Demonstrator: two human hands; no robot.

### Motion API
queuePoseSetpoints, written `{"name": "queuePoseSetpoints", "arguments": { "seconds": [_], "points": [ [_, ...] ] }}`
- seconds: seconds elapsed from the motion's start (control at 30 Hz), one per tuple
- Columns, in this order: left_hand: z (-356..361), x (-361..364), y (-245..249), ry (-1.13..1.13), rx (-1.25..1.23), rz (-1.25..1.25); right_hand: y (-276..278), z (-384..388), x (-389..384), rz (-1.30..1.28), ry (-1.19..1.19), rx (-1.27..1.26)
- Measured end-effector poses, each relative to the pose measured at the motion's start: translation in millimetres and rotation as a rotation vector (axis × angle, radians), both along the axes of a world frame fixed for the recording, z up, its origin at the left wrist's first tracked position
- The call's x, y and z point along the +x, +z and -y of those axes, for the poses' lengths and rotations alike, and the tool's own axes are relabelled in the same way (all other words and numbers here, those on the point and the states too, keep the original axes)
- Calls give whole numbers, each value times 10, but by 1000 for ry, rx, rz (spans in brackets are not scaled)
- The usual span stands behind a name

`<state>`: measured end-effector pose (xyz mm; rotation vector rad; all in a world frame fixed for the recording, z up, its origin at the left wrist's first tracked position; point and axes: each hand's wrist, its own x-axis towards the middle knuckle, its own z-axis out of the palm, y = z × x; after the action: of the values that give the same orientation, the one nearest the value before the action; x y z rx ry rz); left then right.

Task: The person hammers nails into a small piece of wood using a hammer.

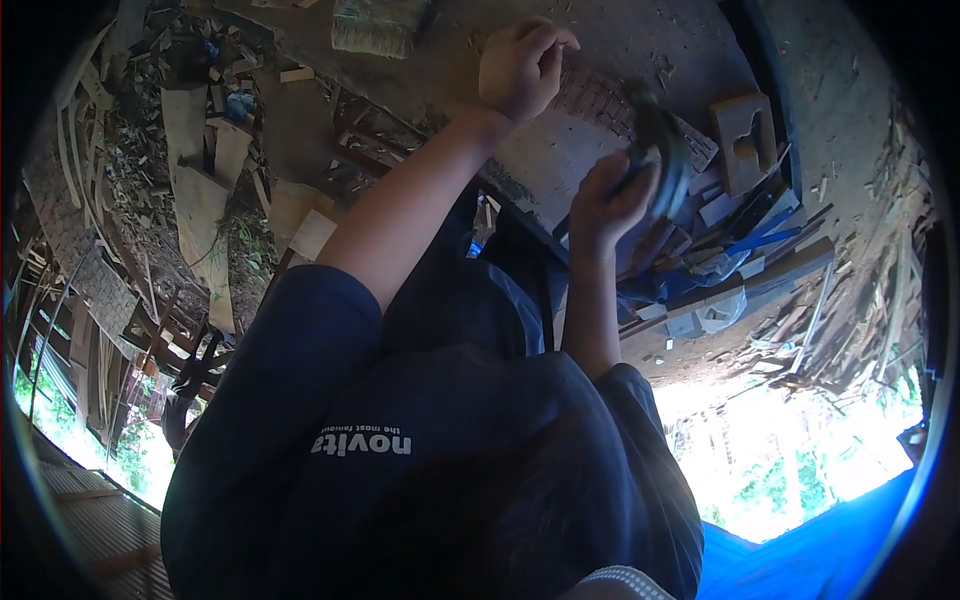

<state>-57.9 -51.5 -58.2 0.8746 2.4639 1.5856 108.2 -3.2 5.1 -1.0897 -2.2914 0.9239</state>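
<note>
My left hand [522,72] is closed, fingers curled, above the brown work surface [540,160]. Whatever it grips, if anything, is hidden. Beside it lies a flat piece with a carved, brick-like pattern [600,100]. My right hand [612,200] is wrapped around a dark, rounded tool [668,165], blurred, with a greenish tint; its exact kind cannot be made out. That tool is held over the right end of the patterned piece. A wide brush with pale bristles [372,35] rests on the surface at the upper left.
A wooden block with a cut-out hollow [735,165] sits at the right, near several tools, one blue [765,240], and a clear plastic bag [722,312]. Boards [200,220], offcuts and wood chips litter the ground on the left. More scrap wood [850,320] lies at far right.
</note>
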Motion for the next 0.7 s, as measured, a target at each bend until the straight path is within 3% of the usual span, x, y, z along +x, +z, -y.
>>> {"name": "queuePoseSetpoints", "arguments": {
  "seconds": [0.17, 0.27, 0.4, 0.5, 0.57, 0.7],
  "points": [
    [-17, -4, -27, 28, -40, -74, 223, 88, -21, -369, -171, -305],
    [-33, 21, 3, 56, -5, 10, 153, 10, -20, 106, -32, -79],
    [8, 42, -26, 29, -13, 139, 273, -88, 19, 33, -3, -92],
    [54, 42, -17, -40, 47, 5, 270, -137, 211, -8, 50, 79],
    [109, 162, 212, -78, -60, -218, 273, -91, 352, -40, -82, -142],
    [108, 390, 231, -91, -28, -177, 206, -63, 499, -42, -58, -108]
  ]
}}
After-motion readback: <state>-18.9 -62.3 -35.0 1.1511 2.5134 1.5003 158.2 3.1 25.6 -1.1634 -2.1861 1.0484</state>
